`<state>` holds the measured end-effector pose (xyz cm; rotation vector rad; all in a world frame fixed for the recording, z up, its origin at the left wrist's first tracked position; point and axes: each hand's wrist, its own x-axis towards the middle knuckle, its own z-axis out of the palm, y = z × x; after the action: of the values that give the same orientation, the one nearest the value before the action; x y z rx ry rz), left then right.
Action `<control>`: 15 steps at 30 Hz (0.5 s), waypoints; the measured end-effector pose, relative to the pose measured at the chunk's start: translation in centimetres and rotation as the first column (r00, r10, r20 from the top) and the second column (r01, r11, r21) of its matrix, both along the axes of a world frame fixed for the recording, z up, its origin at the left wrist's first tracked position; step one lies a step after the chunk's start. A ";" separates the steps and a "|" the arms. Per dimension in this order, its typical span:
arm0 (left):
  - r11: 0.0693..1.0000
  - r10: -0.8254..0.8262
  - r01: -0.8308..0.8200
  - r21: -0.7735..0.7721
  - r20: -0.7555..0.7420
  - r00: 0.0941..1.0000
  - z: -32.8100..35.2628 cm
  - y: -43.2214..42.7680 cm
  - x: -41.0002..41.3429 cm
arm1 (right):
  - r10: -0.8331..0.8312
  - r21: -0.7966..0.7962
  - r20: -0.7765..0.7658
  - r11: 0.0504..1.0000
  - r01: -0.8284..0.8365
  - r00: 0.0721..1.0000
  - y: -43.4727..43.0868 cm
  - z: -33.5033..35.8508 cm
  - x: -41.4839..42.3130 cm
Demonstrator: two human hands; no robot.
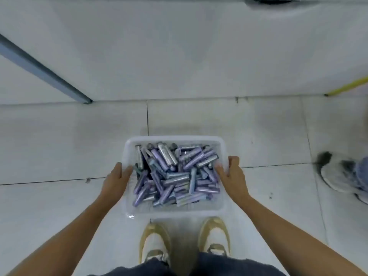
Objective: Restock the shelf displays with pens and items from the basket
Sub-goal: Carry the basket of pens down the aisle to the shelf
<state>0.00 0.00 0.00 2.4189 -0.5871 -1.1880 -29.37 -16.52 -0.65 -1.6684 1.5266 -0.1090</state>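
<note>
A clear plastic basket [175,138] is held above the tiled floor, just in front of my feet. It is full of several short purple, lilac and silver tubes [175,174] lying in a loose heap. My left hand [115,182] grips the basket's left rim, thumb inside the wall. My right hand [233,176] grips the right rim the same way, thumb inside and fingers outside. No shelf display is in view.
A white panel [179,56] rises ahead beyond the floor tiles, with a grey strip [43,70] at left and a yellow strip [348,87] at right. Another person's shoe [342,174] stands at the right edge. My own shoes [185,242] are below the basket.
</note>
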 end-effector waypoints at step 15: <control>0.920 0.340 -0.309 -0.241 0.097 0.935 15.8 0.9 -0.2 | -0.082 -0.003 0.183 0.996 0.084 0.980 -2.1 16.4 4.4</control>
<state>-0.18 0.94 15.81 2.3026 -0.3168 -0.7795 -24.98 -18.63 15.72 -1.5577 1.4585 -0.3070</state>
